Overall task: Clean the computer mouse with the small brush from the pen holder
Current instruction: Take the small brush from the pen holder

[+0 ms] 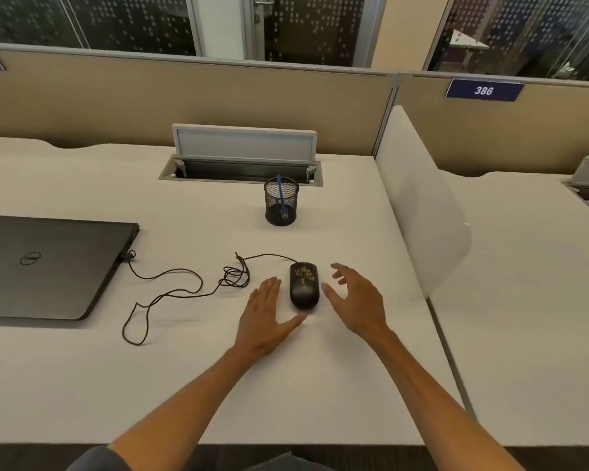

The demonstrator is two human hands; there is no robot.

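Two bare forearms are reaching in from the near edge of the white desk point(82, 385), and both hands are flanking the black mouse point(304, 285). The left hand point(264, 317) is lying flat with fingers spread just left of it; the right hand point(357, 300) is hovering just right, fingers loosely splayed, grasping nothing. The small blue brush point(280, 195) is standing in the mesh pen holder point(281, 202), farther back (bristles down, it seems). Best approach, I judge: keep the left hand steadying the mouse while the right is reaching over it, pinching the handle tip and lifting straight up, avoiding the tangled cable point(233, 277) running left toward the closed laptop point(51, 266).
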